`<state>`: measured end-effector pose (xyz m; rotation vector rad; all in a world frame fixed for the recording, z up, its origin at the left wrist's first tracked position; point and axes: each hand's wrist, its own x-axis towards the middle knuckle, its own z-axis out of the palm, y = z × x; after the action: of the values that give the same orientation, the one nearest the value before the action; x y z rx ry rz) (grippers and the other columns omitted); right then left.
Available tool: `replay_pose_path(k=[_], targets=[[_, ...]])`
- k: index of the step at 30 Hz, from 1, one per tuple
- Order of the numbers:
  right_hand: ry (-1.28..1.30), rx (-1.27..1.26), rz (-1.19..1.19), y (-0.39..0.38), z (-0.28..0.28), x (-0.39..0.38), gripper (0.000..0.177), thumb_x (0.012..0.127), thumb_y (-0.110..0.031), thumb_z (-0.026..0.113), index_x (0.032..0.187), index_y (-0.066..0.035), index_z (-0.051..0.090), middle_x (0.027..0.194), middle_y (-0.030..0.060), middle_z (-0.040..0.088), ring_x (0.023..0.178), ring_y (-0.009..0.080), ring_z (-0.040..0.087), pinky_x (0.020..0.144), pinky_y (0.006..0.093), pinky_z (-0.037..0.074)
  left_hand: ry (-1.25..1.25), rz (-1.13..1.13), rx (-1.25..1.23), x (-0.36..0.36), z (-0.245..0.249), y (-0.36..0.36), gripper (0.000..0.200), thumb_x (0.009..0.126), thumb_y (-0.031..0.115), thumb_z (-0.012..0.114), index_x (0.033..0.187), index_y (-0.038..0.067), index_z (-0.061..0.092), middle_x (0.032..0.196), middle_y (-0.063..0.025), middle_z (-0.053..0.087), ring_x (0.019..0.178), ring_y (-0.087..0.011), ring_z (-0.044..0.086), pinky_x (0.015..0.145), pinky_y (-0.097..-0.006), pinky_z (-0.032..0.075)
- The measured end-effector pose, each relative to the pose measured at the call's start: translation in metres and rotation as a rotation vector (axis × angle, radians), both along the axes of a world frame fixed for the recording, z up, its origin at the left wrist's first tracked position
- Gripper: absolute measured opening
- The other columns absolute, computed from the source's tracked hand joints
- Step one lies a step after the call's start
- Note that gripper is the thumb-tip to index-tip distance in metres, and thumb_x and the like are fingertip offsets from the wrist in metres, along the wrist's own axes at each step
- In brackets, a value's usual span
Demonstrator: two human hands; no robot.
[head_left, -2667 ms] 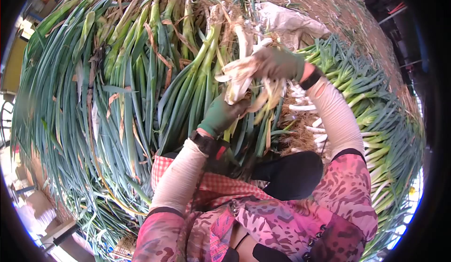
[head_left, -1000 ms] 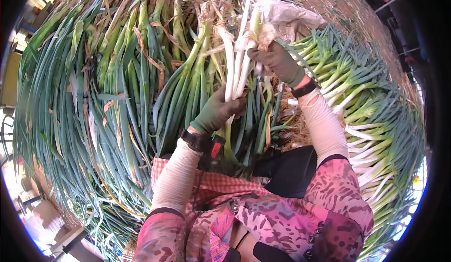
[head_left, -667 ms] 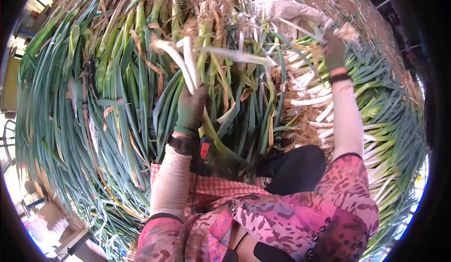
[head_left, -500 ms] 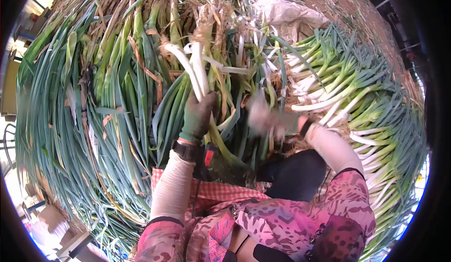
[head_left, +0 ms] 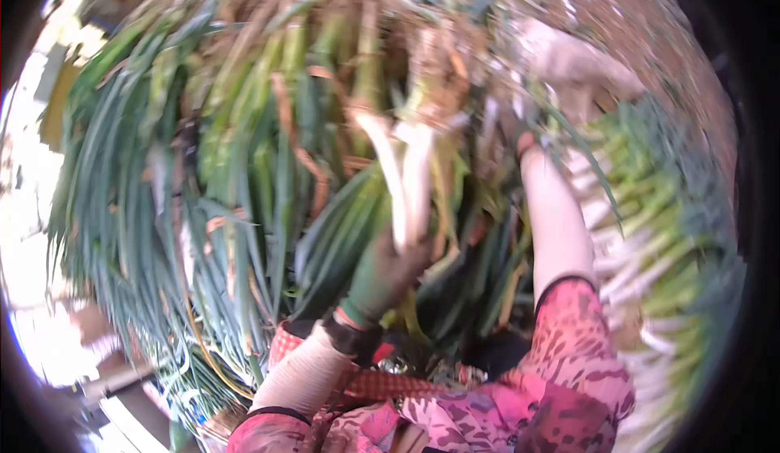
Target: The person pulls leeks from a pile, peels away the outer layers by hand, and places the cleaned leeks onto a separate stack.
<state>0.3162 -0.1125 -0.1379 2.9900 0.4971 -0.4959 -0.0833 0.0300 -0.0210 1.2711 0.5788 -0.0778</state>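
Observation:
The view is smeared by motion. My left hand (head_left: 382, 273), in a green glove, is closed around a few green onions (head_left: 406, 181) with white stalks pointing up and away from me. My right arm stretches forward, and my right hand (head_left: 510, 128) is up against the heap of untrimmed onions (head_left: 244, 152), beside the top of the held stalks. The blur hides its fingers, so I cannot tell whether it holds anything.
A big heap of long green onions with dry brown leaves fills the left and centre. A pile of cleaned white-stalked onions (head_left: 650, 234) lies on the right. A pale sack (head_left: 569, 59) lies behind on brown ground. My lap with its checked cloth (head_left: 366, 380) is below.
My right hand has gone from low near my lap up and forward to the heap. My left hand keeps its grip on the white stalks. The view has shifted and blurred.

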Motion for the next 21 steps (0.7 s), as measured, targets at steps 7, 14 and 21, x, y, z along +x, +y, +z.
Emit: replay_pose_path(k=[7,14,21], targets=[[0.142,-0.068,-0.217,0.022,-0.141,-0.065,0.052,0.088,-0.046,0.056,0.122,-0.006,0.060,0.126,0.0177,0.060,0.119,0.0314,0.055,0.097,0.0446,0.044,-0.019,-0.001,0.261,0.001,-0.001,-0.007,0.038,0.088,0.028,0.065,0.111,-0.001,0.056,0.084,-0.0158,0.063,0.074,-0.0236,0.061,0.069,-0.0394,0.049],[0.182,-0.024,-0.192,-0.011,-0.171,-0.072,0.064,0.084,-0.056,0.059,0.124,-0.006,0.061,0.125,0.0230,0.059,0.120,0.0346,0.055,0.099,0.0479,0.042,0.067,0.003,0.202,-0.009,0.005,0.000,0.039,0.088,0.025,0.065,0.116,0.000,0.055,0.084,-0.0106,0.062,0.073,-0.0185,0.059,0.067,-0.0352,0.048],[0.084,0.757,-0.446,-0.055,-0.114,-0.156,0.055,0.088,-0.047,0.063,0.122,-0.004,0.062,0.115,0.0256,0.064,0.111,0.0366,0.061,0.086,0.0401,0.050,-0.042,0.015,0.251,-0.014,-0.020,-0.007,0.046,0.085,0.034,0.068,0.110,-0.002,0.057,0.085,-0.0154,0.065,0.072,-0.0238,0.064,0.067,-0.0393,0.049]])
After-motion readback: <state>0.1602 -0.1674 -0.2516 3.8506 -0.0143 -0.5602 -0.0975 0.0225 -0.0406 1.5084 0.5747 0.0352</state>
